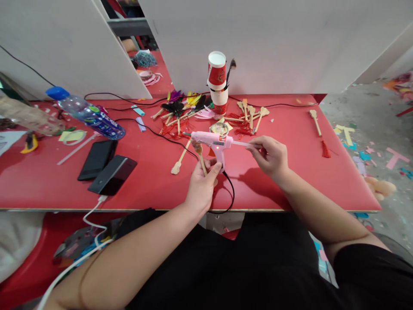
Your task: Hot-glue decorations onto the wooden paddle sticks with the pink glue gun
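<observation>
My left hand point(200, 184) is closed around the handle of a pink hot glue gun point(210, 138), whose small light glows orange. The same hand also holds a small wooden lute-shaped piece point(202, 161) upright beside the gun. Pinched in the fingers of my right hand point(272, 156) is a pale glue stick point(240, 144), its other end at the back of the gun. Just behind the gun sits a small round tin point(219, 128). Another wooden lute-shaped piece point(180, 159) lies to the left of my left hand.
Feathered sticks point(176, 108) and wooden pieces with red tassels point(251, 117) lie in piles near stacked paper cups point(217, 71). A bottle point(92, 116), a phone point(97, 159) and a dark power bank point(112, 174) are on the left. Black cables cross the red table point(151, 189).
</observation>
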Tool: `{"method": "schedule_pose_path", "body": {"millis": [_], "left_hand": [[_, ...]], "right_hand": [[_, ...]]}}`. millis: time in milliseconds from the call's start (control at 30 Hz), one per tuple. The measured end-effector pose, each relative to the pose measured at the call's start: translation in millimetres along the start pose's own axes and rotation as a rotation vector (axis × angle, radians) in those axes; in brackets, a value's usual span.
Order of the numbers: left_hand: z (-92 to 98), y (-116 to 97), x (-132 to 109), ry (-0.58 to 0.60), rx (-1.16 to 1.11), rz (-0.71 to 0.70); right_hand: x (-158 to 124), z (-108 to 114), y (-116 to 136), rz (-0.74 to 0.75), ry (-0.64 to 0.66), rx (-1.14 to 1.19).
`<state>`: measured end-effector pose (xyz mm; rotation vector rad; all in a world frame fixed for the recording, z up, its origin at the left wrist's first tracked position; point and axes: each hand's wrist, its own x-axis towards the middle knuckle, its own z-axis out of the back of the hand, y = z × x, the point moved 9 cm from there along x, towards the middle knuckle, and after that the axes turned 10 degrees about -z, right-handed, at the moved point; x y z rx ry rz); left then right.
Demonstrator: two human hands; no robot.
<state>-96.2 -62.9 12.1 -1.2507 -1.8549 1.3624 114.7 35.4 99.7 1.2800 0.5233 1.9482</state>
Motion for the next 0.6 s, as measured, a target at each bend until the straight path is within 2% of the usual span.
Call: {"method": "schedule_pose_path", "body": {"millis": [133,300,400,500,600], "left_hand": [[-1.9,0.1,-0.4,0.012,-0.030,0.014],[0.0,-1.5,2.5,0.018,-0.028,-0.008],[2.2,-1.0,5.0,0.007,-0.014,-0.016],[1.3,-0.4,6.9,0.008,0.000,-0.022],[0.0,0.5,9.0,-0.002,-0.001,-0.022]], "right_hand": [[-1.1,-3.9,2.8,0.035,0.046,-0.042],[-3.3,-10.7,-7.6,-0.088,0.153,0.065],[-3.3,-12.8,-8.3,-0.100,0.183,0.051],[-3.2,-8.7,-1.9,-0.033,0.115,-0.004],[-7.8,0.0,8.9,0.071,-0.033,-0.021]]}}
